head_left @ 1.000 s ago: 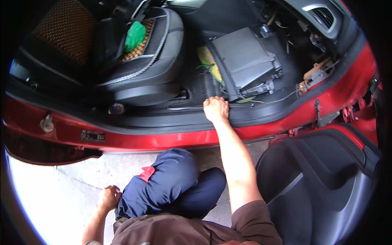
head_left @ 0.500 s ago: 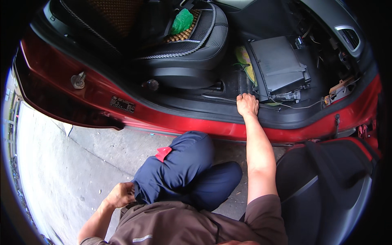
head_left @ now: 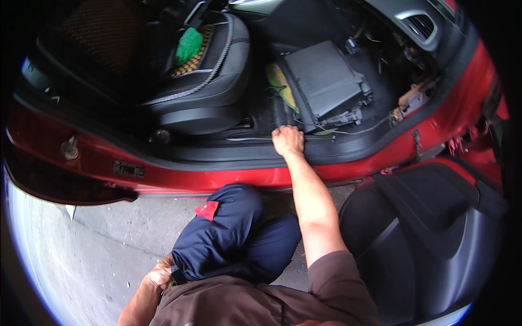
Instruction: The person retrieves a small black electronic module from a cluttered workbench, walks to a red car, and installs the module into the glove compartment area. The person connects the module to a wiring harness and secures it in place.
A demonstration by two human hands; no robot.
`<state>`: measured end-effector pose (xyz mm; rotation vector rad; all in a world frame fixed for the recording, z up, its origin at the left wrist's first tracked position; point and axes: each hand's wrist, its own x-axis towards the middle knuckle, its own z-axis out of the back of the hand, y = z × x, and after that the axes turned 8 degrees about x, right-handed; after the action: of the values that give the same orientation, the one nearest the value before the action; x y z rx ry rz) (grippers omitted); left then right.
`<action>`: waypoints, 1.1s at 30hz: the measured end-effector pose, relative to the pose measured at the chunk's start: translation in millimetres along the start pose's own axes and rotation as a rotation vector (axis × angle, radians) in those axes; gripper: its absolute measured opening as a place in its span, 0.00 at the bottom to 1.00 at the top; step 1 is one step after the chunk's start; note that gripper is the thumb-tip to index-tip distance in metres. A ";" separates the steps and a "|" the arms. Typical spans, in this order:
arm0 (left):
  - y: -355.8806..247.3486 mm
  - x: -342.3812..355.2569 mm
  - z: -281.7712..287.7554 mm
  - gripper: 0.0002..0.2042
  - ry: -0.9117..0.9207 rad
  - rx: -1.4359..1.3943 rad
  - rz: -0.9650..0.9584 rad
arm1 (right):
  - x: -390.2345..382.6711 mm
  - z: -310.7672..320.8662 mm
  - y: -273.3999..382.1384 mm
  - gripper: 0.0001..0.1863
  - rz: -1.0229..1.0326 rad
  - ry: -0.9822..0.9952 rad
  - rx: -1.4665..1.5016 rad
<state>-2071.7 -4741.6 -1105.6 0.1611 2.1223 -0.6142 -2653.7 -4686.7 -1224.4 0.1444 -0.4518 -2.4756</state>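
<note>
My right hand (head_left: 288, 141) rests on the black door sill (head_left: 247, 157) of a red car, its fingers curled over the inner edge. Just beyond it, on the footwell floor, lies a black plastic housing (head_left: 323, 79), box-shaped, with a thin wire trailing beside it. My left hand (head_left: 161, 273) is down at the hip of my dark blue trousers (head_left: 217, 239), closed at the pocket. A dark edge shows by its fingertips, but what they hold is hidden.
A black seat (head_left: 198, 117) with a beaded cover carries a green plastic bag (head_left: 188, 46). Yellow-green cloth (head_left: 281, 87) lies beside the housing. The open door (head_left: 418, 239) stands at my right. A red cloth piece (head_left: 206, 210) is on my knee.
The view has shifted, so the car's interior sits further left and slightly lower. My right hand stays on the sill; my left hand remains at the pocket, with a dark edge now showing.
</note>
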 end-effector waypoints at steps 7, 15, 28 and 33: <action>-11.0 15.2 19.4 0.26 -0.011 0.210 -0.008 | -0.3 1.7 -0.6 0.21 -0.027 0.040 0.060; -59.6 27.4 87.6 0.11 -0.166 0.562 -0.039 | -1.2 2.9 -1.6 0.20 -0.043 0.025 0.092; -64.7 68.3 74.4 0.49 0.067 1.716 -0.335 | 1.1 -0.6 -4.7 0.19 -0.053 0.014 0.145; -112.0 39.6 30.9 0.51 -0.013 1.892 -0.145 | 0.6 -5.8 -6.8 0.18 -0.034 -0.044 0.153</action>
<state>-2109.7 -4858.2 -1110.9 0.9661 0.8401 -2.4277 -2656.8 -4683.5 -1232.3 0.1604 -0.6627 -2.4809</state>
